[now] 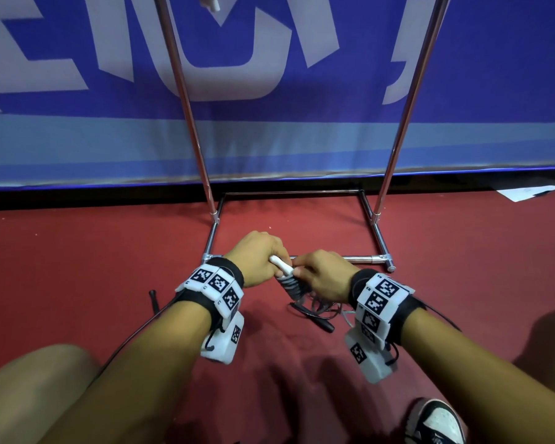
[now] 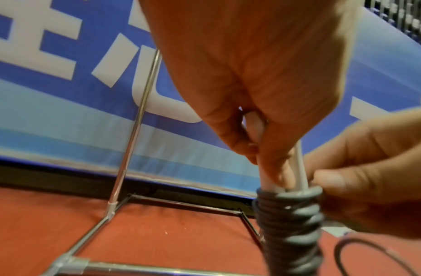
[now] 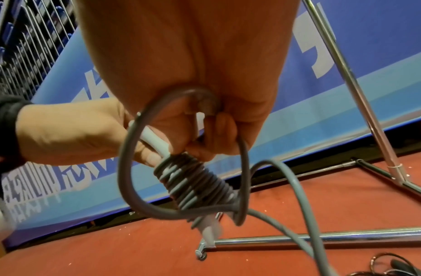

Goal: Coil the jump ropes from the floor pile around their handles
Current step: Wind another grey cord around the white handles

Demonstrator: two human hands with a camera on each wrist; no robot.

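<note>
Gripping the white handles above the red floor, the left hand steadies them; the right hand pinches a loose grey rope loop beside the coil; slack could let turns slip off the handles.

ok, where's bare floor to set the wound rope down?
Bare red floor lies left of the left hand, out to the black handle. More shows inside the chrome rack base. Crowded: under the right hand, where the pile of loose ropes sits.
</note>
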